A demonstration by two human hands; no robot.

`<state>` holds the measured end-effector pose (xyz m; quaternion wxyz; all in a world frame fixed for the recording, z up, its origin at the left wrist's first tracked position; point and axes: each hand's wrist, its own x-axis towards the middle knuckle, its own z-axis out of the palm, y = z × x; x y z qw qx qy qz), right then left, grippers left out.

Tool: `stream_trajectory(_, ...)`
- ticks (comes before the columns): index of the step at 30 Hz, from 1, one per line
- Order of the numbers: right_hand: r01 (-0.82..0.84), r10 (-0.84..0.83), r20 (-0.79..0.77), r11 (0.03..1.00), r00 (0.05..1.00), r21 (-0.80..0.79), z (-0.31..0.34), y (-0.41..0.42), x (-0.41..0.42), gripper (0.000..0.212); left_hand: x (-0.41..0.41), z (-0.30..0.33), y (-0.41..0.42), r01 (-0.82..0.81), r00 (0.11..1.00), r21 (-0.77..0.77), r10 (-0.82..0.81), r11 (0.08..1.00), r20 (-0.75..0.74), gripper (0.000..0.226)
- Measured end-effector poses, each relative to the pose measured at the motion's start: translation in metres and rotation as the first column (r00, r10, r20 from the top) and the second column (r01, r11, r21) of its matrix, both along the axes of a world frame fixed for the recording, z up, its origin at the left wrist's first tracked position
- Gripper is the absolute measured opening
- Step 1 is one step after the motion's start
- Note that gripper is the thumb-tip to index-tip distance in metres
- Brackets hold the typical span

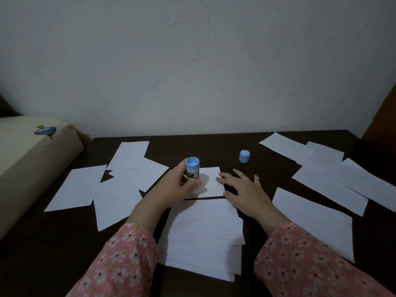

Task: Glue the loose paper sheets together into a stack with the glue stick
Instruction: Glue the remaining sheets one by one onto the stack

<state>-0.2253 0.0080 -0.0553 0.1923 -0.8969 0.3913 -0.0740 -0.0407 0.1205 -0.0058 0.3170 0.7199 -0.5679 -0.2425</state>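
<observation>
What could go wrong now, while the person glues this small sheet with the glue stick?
1. The left hand presses the glue stick on the small sheet, and the right hand touches only its right edge, so the sheet may slide or wrinkle.
2. The cap stands apart on the table, so the glue may dry if it stays off.
3. The stack lies close below, so glue may smear on it.

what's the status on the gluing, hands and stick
Left hand grips glue stick, upside down on small sheet. Right hand flat on its edge. Cap off, nothing blocking.
</observation>
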Motion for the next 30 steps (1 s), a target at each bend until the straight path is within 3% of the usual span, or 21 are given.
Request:
stream_trajectory(15,0.009,-0.009,0.018,1.000,1.000,-0.014,0.000,0.001,-0.001,0.046,0.024,-0.002,0.022,-0.092,0.996,-0.020,0.092,0.996,-0.015,0.032)
stream_trajectory(24,0.017,-0.017,0.019,1.000,1.000,-0.013,0.002,0.003,0.000,0.045,0.035,-0.006,0.027,-0.167,0.983,-0.037,0.164,0.985,-0.076,0.039)
stream_trajectory(27,0.018,-0.018,0.028,1.000,0.999,-0.011,0.002,0.004,-0.001,0.045,0.038,-0.006,0.028,-0.332,0.906,-0.150,0.270,0.932,-0.327,0.030)
stream_trajectory(30,0.018,-0.018,0.052,1.000,0.998,-0.009,0.003,0.004,-0.001,0.045,0.044,-0.002,0.026,-0.577,0.711,-0.222,0.350,0.786,-0.610,0.030)
